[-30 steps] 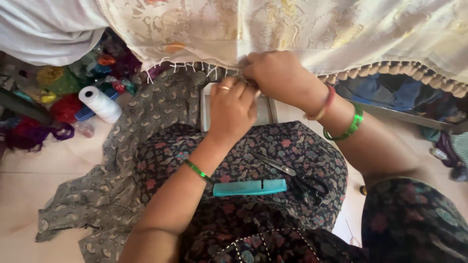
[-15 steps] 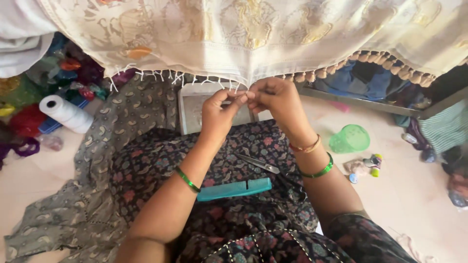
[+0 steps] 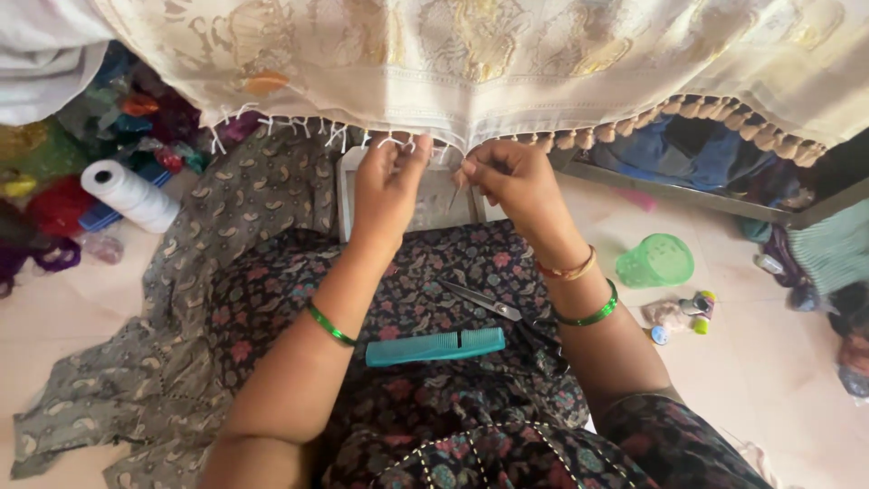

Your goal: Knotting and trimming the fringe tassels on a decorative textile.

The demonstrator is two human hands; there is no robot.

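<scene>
A: Cream embroidered cloth (image 3: 507,63) hangs overhead; beaded tassels finished on the right, loose white threads left.

B: yep, left hand (image 3: 387,186) and right hand (image 3: 511,186) fingers pinch threads mid-edge.

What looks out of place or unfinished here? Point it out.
The cream cloth's fringe is uneven: left of the hands loose white threads hang untied, right of them sit neat tassel knots. The left hand and right hand pinch threads at the divide. Scissors lie open-ended on the lap beside a teal comb.
</scene>
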